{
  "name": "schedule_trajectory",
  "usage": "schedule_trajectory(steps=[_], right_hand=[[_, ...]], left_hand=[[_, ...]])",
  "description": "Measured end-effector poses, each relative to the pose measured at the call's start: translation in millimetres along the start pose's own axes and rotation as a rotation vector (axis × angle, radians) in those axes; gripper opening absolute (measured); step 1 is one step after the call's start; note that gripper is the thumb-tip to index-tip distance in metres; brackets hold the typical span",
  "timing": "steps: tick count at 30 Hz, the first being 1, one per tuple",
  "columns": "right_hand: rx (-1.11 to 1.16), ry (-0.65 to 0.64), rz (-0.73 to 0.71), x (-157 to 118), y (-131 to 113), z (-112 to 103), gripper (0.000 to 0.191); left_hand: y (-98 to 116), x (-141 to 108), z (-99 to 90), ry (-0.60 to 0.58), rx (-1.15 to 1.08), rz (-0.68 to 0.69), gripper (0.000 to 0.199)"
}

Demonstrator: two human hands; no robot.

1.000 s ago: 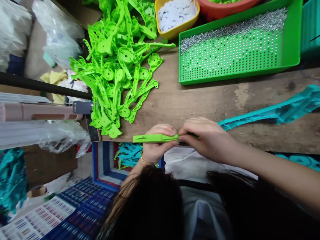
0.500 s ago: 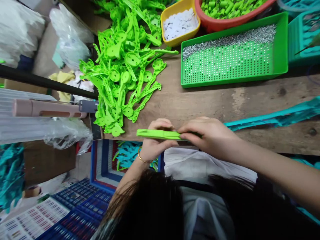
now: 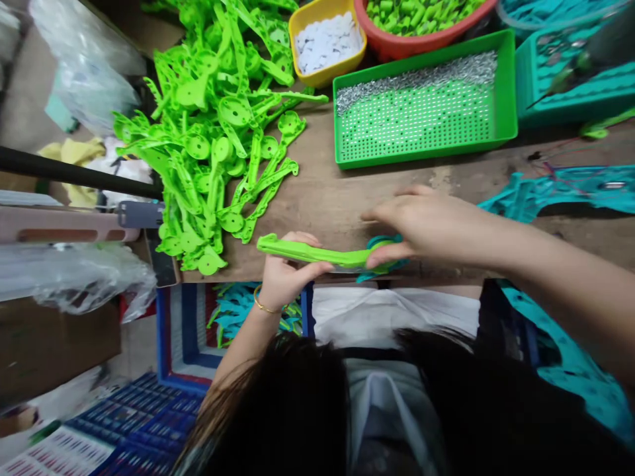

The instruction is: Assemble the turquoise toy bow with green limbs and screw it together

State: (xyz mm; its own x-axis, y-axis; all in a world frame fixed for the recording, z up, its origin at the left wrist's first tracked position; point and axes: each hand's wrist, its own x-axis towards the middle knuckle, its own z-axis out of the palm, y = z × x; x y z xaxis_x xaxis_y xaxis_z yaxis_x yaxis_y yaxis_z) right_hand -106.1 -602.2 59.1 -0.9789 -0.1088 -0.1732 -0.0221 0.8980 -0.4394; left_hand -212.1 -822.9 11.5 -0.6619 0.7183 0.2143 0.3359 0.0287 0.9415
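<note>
A long bright-green plastic piece (image 3: pixel 317 254) lies level near the table's front edge, with my left hand (image 3: pixel 290 271) closed around its left part, thumb along the near side. At its right end is a rounded section with a teal plastic part (image 3: pixel 385 242) against it. Over that end is my right hand (image 3: pixel 417 221), its thumb touching the rounded section and its other fingers raised and apart from the thumb. The far side of the green piece is hidden from me.
Left on the table is a heap of green plastic pieces (image 3: pixel 223 142). Behind stand a yellow tub (image 3: pixel 322 74), a red basin (image 3: pixel 397 46) and a green basket (image 3: pixel 426 155) with small metal bits. Teal parts (image 3: pixel 570 188) with wires lie right. A blue crate (image 3: pixel 171 330) sits below.
My right hand has lifted its fingers from the green piece and spread them, uncovering its round end and the teal part. My left hand keeps its hold. The view has shifted right.
</note>
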Motion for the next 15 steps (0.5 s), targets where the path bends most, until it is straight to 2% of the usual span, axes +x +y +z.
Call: schedule_trajectory(steps=[1,3,4,6,8,9,12,15], right_hand=[[-0.080,-0.054,0.048,-5,6,-2,0.038],[-0.086,-0.138,0.116,-13,10,-7,0.033],[-0.034,-0.141,0.124,-17,8,-9,0.032],[0.089,-0.089,0.093,-19,1,-13,0.034],[0.132,-0.025,0.041,-17,-4,-16,0.035],[0.124,0.001,0.021,-14,-4,-16,0.034],[0.099,0.079,-0.044,-4,0,-10,0.034],[0.067,0.131,-0.066,5,-6,0,0.034]], left_hand=[[-6,0,1.4,0.025,-0.070,-0.017,0.029],[-19,-5,9.8,0.089,-0.267,-0.101,0.035],[-24,-9,16.8,0.113,-0.367,-0.175,0.041],[-30,-20,33.8,0.052,-0.455,-0.338,0.061],[-30,-30,50.0,-0.029,-0.379,-0.410,0.065],[-29,-34,56.8,-0.005,-0.303,-0.403,0.059],[-23,-36,69.8,0.168,-0.125,-0.374,0.040],[-18,-29,67.8,0.307,-0.112,-0.418,0.037]])
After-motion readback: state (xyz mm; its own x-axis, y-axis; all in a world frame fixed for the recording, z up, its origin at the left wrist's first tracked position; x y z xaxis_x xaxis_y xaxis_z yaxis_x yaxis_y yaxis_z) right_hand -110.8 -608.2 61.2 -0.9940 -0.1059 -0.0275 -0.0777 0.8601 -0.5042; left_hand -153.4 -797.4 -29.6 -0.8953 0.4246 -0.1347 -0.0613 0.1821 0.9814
